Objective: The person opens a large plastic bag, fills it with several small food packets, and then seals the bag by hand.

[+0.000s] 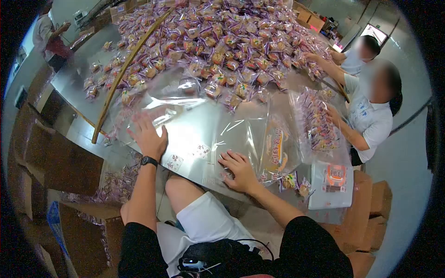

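My left hand [151, 135], with a dark watch at the wrist, lies with fingers spread on a large clear plastic bag [241, 132] near the left front of the metal table. My right hand [238, 170] rests at the table's front edge, fingers apart, on or beside the same bag; nothing is gripped. Orange and white print shows on the bag's right part. Two small printed cards [174, 163] lie between my hands. Just right of my right hand sit a few wrapped snacks [289, 181] and a stack of flat printed bags [331, 185].
A big heap of individually wrapped snacks [218, 51] covers the table's far side. A wooden strip [123, 74] lies along its left. At right, a co-worker in a white shirt [373, 116] handles a filled bag [319, 123]. Cardboard boxes [60, 157] stand at left.
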